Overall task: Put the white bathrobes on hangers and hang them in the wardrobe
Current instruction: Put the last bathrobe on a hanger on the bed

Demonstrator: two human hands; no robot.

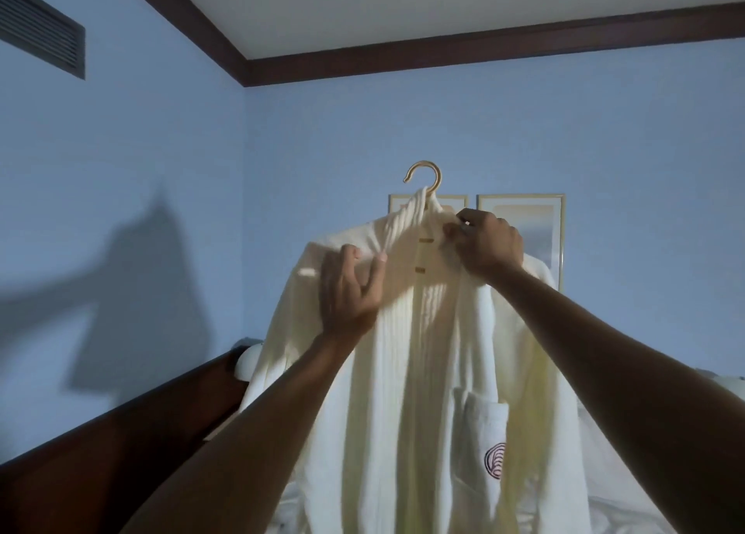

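A white bathrobe (435, 372) hangs on a hanger whose gold hook (423, 175) sticks up above the collar. It is held up in the air in front of me. My right hand (487, 243) grips the robe's right shoulder and the hanger near the collar. My left hand (348, 287) pinches the ribbed left lapel between thumb and fingers. A chest pocket with a red embroidered logo (495, 461) shows on the robe's right front. The hanger's body is hidden under the cloth. No wardrobe is in view.
Blue walls meet in a corner behind the robe, with dark wood trim (443, 58) at the ceiling. Two framed pictures (536, 227) hang behind my right hand. A dark wooden headboard (121, 433) runs low on the left, with white bedding (294, 509) below. A vent (40, 30) sits top left.
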